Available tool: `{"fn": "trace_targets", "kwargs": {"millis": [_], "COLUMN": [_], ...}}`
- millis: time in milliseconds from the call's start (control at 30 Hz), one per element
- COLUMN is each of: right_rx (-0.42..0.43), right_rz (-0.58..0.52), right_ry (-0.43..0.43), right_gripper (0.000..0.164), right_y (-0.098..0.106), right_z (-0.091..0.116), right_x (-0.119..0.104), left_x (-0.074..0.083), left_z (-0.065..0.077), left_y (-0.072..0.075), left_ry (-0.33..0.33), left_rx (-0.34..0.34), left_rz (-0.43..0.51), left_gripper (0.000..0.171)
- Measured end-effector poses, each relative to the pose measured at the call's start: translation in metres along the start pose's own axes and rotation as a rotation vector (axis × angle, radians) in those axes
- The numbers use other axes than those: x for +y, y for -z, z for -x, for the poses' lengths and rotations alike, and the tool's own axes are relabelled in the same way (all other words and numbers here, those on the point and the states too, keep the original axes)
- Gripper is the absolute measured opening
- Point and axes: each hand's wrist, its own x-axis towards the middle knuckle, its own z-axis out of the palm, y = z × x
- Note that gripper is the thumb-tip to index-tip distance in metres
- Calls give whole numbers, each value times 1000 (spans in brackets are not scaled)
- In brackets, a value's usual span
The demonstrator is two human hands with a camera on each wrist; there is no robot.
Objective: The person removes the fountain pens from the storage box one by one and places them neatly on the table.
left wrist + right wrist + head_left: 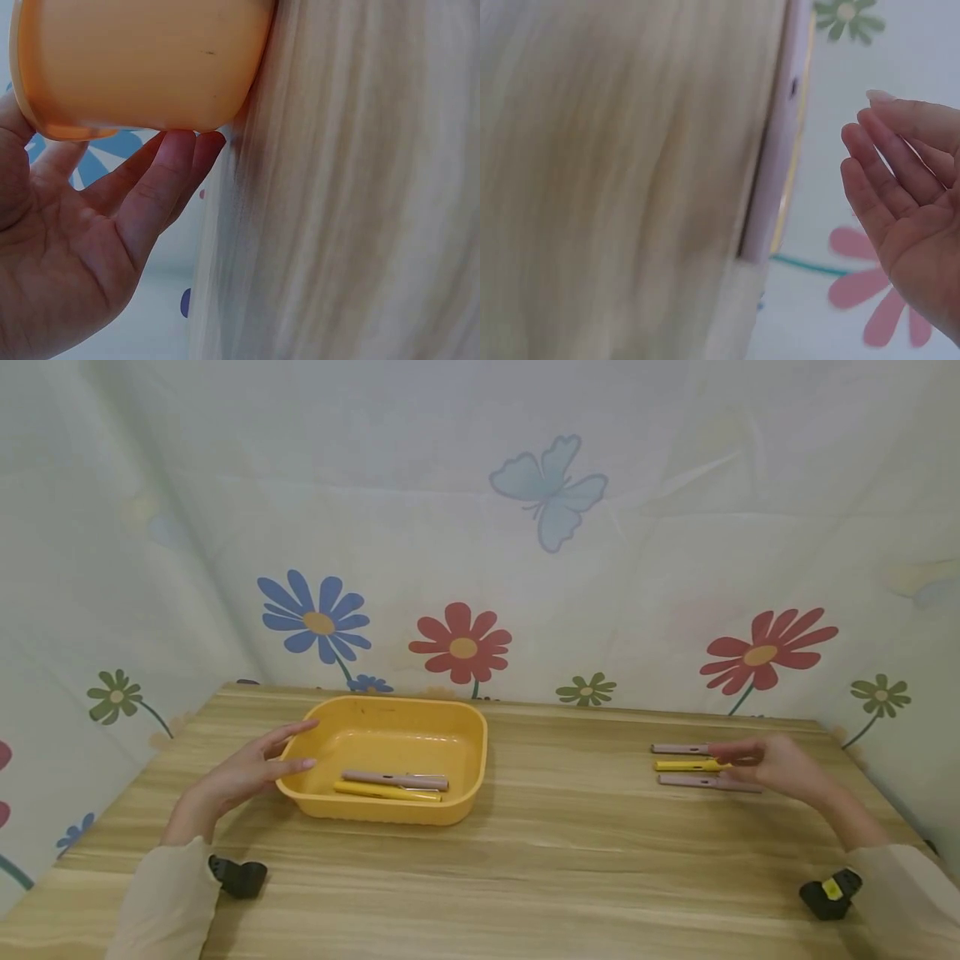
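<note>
Where three pens (682, 766) lie, the right hand (783, 770) hovers, loosely curved.

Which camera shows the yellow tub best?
The head view: it shows almost the whole yellow tub, with a yellow pen and a mauve pen lying inside. The left wrist view catches only part of its outer wall, with the left hand against it; the right wrist view, none.

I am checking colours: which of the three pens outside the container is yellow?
The middle pen in the row by the right hand is yellow; the far pen and the near pen are pale mauve.
</note>
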Motion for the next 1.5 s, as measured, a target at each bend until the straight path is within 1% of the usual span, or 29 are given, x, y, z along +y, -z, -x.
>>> {"fn": "trace_targets", "kwargs": {"millis": [200,367,500,633,700,900,967,1200,1367,1500], "right_rx": [-3,-16,-28,-45,-53,-56,-64,-78,-105,-122], "right_rz": [-73,-125,-201,-292,-318,-303,-306,-313,-329,-334], "right_ry": [28,76,105,137,159,262,280,317,316,334], "right_gripper": [43,43,43,44,45,43,42,41,39,37], "right_y": [-4,-12,-18,-22,-25,-34,-37,-51,-65,-77], "right_z": [-1,-8,-13,-19,-22,-36,-39,-52,-62,-70], "right_x": [-29,-49,-66,-83,-92,-118,-128,-163,-183,-197], "left_x": [1,2,0,0,0,3,3,2,1,1], "left_z": [0,1,0,-1,-1,0,0,-1,-1,-1], "left_y": [-1,-2,-2,-2,-1,-1,-1,0,0,0], "left_ry": [-9,-16,-17,-14,-10,10,10,10,4,8], "left_rx": [1,-3,-9,-4,-6,-9,-10,-11,-12,-9], "left_rz": [-16,-22,-5,-7,-4,20,27,22,31,35], "left_gripper": [72,72,73,73,73,74,74,75,75,75]}}
